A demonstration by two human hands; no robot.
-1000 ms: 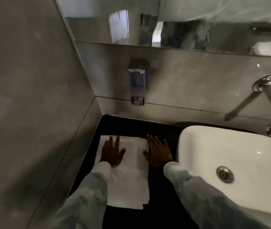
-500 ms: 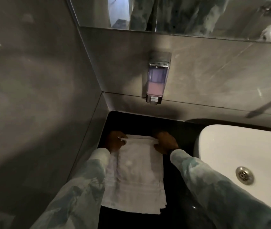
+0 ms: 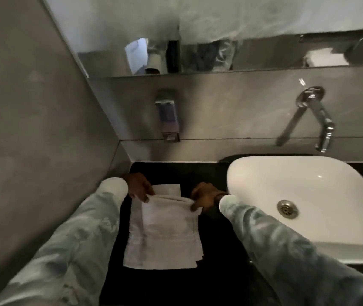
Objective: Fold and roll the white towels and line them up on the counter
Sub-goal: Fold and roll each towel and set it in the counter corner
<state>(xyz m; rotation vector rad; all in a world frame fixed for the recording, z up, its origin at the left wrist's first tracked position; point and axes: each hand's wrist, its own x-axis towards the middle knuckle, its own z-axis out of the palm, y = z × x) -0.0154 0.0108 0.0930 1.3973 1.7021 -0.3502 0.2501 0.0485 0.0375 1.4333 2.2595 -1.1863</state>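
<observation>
1. The white towel (image 3: 165,230) lay folded on the black counter (image 3: 220,272), in the strip between the grey side wall (image 3: 32,129) and the white basin (image 3: 308,206). Its near end was flat, with a few layered edges fanned out at the near right corner.
2. The far end was the part being worked. A fold or the start of a roll ran across the towel between the two hands, with a bit of flat towel poking out beyond it toward the back wall.
3. The left hand (image 3: 139,188) came in from the wall side, wrist bent, fingers curled down and pinching the left end of that fold. So it was closed on the towel, thumb side facing the camera.
4. The right hand (image 3: 205,196) mirrored it from the basin side, knuckles up, fingertips clamped on the right end of the fold. It was gripping the towel too.
5. Both forearms ran in from the bottom corners in pale patterned sleeves (image 3: 286,250), angled toward each other, elbows out of frame.
6. The right wrist sat just beside the basin rim, can't tell if it actually touched.
7. On the back wall there was a soap dispenser (image 3: 168,115) above the towel spot and a chrome tap (image 3: 318,120) over the basin, with a mirror (image 3: 220,40) above those. The whole view was pretty motion-blurred.
</observation>
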